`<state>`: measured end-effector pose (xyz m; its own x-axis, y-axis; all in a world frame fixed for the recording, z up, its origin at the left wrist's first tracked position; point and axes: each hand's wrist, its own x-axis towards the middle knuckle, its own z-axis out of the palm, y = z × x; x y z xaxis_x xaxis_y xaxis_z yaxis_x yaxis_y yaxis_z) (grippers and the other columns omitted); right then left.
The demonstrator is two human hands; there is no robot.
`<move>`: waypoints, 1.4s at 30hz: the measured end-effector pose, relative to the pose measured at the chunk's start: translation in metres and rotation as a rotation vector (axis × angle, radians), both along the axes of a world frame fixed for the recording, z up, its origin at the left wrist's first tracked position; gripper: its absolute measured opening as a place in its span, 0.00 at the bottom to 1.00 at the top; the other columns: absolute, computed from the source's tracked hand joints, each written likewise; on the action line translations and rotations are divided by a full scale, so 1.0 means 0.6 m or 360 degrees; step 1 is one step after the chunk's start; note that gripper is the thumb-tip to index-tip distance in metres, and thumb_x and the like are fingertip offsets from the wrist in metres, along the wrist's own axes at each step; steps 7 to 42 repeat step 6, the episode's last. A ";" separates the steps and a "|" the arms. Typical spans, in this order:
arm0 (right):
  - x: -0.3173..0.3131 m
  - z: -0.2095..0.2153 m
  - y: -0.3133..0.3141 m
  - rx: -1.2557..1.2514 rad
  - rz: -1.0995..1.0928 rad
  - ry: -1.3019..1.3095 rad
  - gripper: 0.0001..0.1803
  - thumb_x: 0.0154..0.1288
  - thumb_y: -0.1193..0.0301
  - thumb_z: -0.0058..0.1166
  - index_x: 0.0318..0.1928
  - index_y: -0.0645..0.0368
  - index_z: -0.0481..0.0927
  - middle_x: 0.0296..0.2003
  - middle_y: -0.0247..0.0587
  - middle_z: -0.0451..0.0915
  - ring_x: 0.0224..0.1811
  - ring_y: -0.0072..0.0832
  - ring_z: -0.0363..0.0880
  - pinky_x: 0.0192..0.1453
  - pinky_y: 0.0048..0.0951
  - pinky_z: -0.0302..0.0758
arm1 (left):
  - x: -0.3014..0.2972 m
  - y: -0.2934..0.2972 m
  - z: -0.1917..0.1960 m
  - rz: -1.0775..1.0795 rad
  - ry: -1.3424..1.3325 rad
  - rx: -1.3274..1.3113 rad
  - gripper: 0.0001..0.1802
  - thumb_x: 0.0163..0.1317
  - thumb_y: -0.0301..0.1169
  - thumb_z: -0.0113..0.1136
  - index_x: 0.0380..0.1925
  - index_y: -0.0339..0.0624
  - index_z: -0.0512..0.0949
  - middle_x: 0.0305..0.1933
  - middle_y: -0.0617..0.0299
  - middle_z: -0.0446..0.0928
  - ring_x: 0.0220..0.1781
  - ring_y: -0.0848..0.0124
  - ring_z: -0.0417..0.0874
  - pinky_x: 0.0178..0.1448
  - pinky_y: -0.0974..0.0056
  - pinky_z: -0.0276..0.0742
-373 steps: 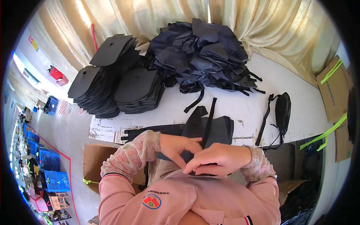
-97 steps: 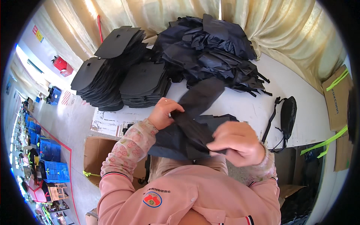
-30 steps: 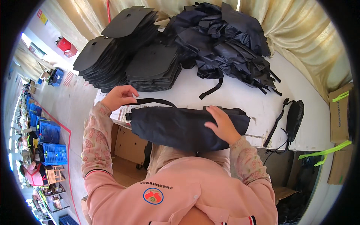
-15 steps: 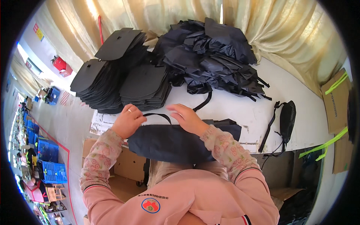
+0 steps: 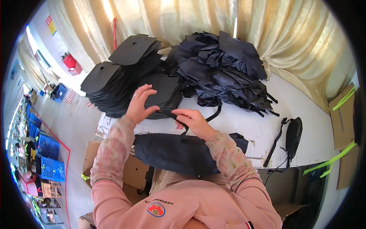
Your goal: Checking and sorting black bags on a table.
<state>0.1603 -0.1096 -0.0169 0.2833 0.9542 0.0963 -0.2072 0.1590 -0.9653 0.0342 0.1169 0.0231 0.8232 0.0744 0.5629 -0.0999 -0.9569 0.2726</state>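
Observation:
A black fabric piece (image 5: 175, 152), perhaps a bag, lies folded along the near table edge, over my lap. From its upper side rises a narrow black strap (image 5: 184, 128), which my right hand (image 5: 193, 123) pinches between thumb and fingers. My left hand (image 5: 140, 106) is raised in front of the black panels, its fingers spread and its thumb close to the strap's far end. Whether that thumb touches the strap is hard to make out.
Stacks of black flat panels (image 5: 100, 82) stand at the back left of the white table (image 5: 248, 128). A heap of black fabric pieces (image 5: 225, 65) lies beside them. A black pouch with straps (image 5: 293, 133) rests at right, near cardboard boxes (image 5: 342, 118). Blue crates (image 5: 52, 169) line the floor at left.
My left hand has lifted off the fabric's left end, moved farther up and spread its fingers. My right hand has closed on the strap and raised it. The whole view has shifted slightly.

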 end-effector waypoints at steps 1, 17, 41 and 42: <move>-0.002 0.004 -0.004 -0.0026 -0.0083 -0.0003 0.14 0.70 0.76 0.48 0.53 0.68 0.78 0.32 0.36 0.80 0.31 0.19 0.77 0.41 0.21 0.75 | 0.002 0.053 -0.029 0.0168 0.0202 0.0293 0.33 0.47 0.38 0.74 0.54 0.46 0.73 0.65 0.50 0.67 0.67 0.48 0.65 0.70 0.51 0.61; 0.002 -0.017 -0.012 -0.0016 -0.0154 0.0013 0.13 0.70 0.75 0.48 0.52 0.65 0.79 0.31 0.36 0.80 0.31 0.19 0.77 0.42 0.22 0.76 | 0.015 0.142 -0.086 0.0407 0.1359 -0.0276 0.41 0.53 0.42 0.70 0.66 0.50 0.62 0.71 0.48 0.61 0.75 0.50 0.56 0.75 0.44 0.51; 0.002 -0.017 -0.012 -0.0016 -0.0154 0.0013 0.13 0.70 0.75 0.48 0.52 0.65 0.79 0.31 0.36 0.80 0.31 0.19 0.77 0.42 0.22 0.76 | 0.015 0.142 -0.086 0.0407 0.1359 -0.0276 0.41 0.53 0.42 0.70 0.66 0.50 0.62 0.71 0.48 0.61 0.75 0.50 0.56 0.75 0.44 0.51; 0.002 -0.017 -0.012 -0.0016 -0.0154 0.0013 0.13 0.70 0.75 0.48 0.52 0.65 0.79 0.31 0.36 0.80 0.31 0.19 0.77 0.42 0.22 0.76 | 0.015 0.142 -0.086 0.0407 0.1359 -0.0276 0.41 0.53 0.42 0.70 0.66 0.50 0.62 0.71 0.48 0.61 0.75 0.50 0.56 0.75 0.44 0.51</move>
